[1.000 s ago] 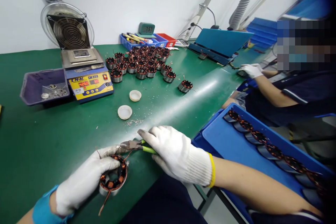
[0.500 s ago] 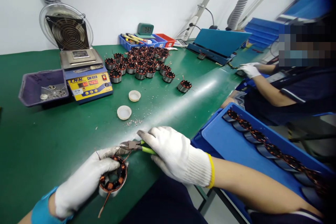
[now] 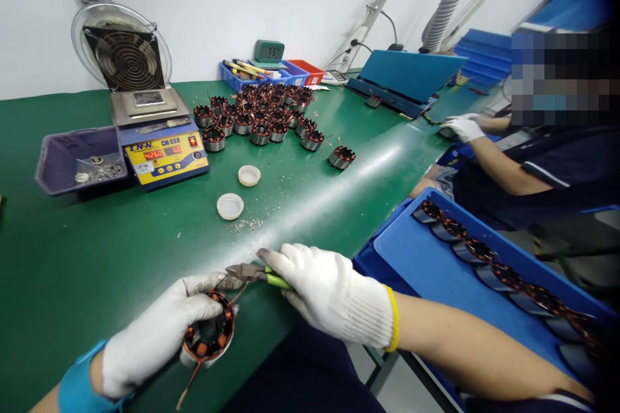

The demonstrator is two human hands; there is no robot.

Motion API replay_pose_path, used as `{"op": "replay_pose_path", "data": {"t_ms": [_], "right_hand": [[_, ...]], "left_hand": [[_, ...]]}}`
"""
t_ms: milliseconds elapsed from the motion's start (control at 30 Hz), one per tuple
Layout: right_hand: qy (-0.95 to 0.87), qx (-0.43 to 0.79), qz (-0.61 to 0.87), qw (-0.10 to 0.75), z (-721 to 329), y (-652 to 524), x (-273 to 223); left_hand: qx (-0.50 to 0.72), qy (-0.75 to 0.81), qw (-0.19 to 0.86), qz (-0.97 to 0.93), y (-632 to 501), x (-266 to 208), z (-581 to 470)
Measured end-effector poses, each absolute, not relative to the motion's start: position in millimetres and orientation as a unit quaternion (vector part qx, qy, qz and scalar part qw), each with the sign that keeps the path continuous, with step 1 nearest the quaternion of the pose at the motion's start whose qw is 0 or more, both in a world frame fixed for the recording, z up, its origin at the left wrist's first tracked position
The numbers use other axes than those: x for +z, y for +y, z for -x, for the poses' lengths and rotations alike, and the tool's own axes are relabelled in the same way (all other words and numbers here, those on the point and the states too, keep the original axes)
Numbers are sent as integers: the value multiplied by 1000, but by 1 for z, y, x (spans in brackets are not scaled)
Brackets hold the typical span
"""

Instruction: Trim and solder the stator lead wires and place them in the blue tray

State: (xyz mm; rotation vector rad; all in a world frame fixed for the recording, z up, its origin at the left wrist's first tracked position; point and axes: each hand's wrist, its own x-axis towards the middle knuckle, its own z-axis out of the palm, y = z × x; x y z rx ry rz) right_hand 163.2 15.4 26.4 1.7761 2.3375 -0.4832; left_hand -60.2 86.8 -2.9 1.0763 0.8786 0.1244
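My left hand (image 3: 162, 326), in a white glove with greyed fingertips, grips a motor stator (image 3: 209, 356) at the table's front edge. This is a metal ring wound with copper, and a wire tail hangs from its near side. My right hand (image 3: 334, 293), in a white glove with a yellow cuff, is closed around green-handled cutting pliers (image 3: 277, 281). Their dark jaws lie by my left fingertips, close to a wire end rising from the stator. Whether the jaws touch that wire I cannot tell. The right fingers' undersides are partly hidden.
Several stators (image 3: 261, 119) crowd the green table (image 3: 145, 232) before a blue parts bin (image 3: 237, 80). Two white caps (image 3: 230, 206) lie near wire clippings. A soldering unit (image 3: 167, 155) and purple tray (image 3: 80, 164) stand left. At right are a blue crate (image 3: 411, 258) of stators and a co-worker's gloved hands (image 3: 462, 127).
My right hand and the pliers have shifted slightly down and to the right. The left hand still holds the stator, which has barely moved.
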Motion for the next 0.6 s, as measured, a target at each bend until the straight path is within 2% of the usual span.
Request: {"op": "replay_pose_path", "data": {"t_ms": [167, 333, 600], "right_hand": [[795, -183, -575, 68, -171, 9, 25], [844, -115, -521, 54, -166, 23, 35], [866, -88, -486, 78, -148, 39, 45]], "left_hand": [[11, 391, 776, -495, 89, 0, 67], [-63, 356, 794, -489, 93, 4, 67], [-67, 316, 761, -563, 97, 3, 69]]}}
